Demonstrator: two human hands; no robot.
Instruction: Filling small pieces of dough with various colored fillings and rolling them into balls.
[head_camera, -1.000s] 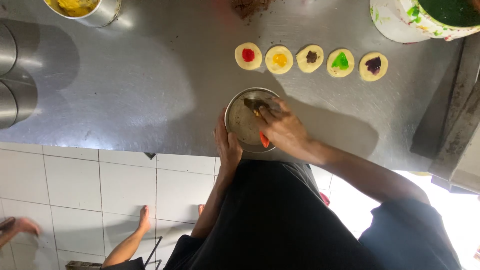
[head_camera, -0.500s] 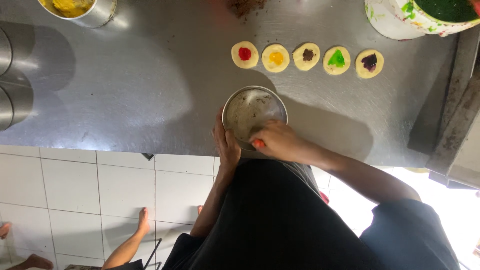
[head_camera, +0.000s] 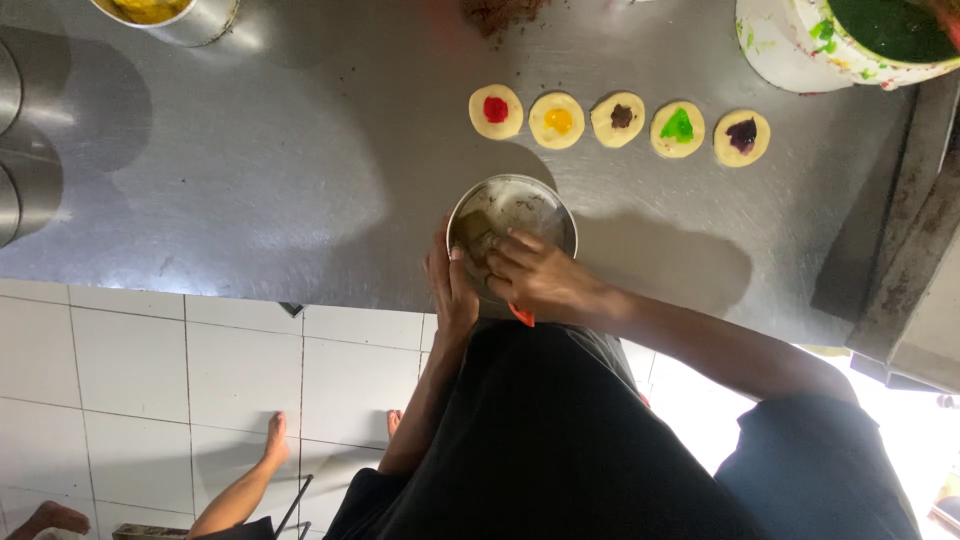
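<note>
A small round metal bowl (head_camera: 525, 200) with a brownish smear inside stands on the steel counter (head_camera: 250, 180) near its front edge. My left hand (head_camera: 450, 290) grips the bowl's near-left rim, thumb over the edge. My right hand (head_camera: 540, 280) reaches into the bowl from the near side, closed around an orange-handled tool (head_camera: 522, 315); the tool's working end is hidden under my fingers. Beyond the bowl lies a row of pale dough discs, topped red (head_camera: 495, 110), yellow (head_camera: 557, 120), brown (head_camera: 619, 118), green (head_camera: 677, 128) and purple (head_camera: 742, 137).
A metal bowl of yellow filling (head_camera: 170, 15) sits at the far left, a white bowl of green filling (head_camera: 850, 45) at the far right. Metal containers (head_camera: 20, 180) stand at the left edge. Brown crumbs (head_camera: 500, 12) lie at the back. Another person's bare foot (head_camera: 275, 440) rests on the tiled floor.
My right hand has drawn the tool from the far side of the bowl toward the near-left rim. My left hand has stayed on the bowl.
</note>
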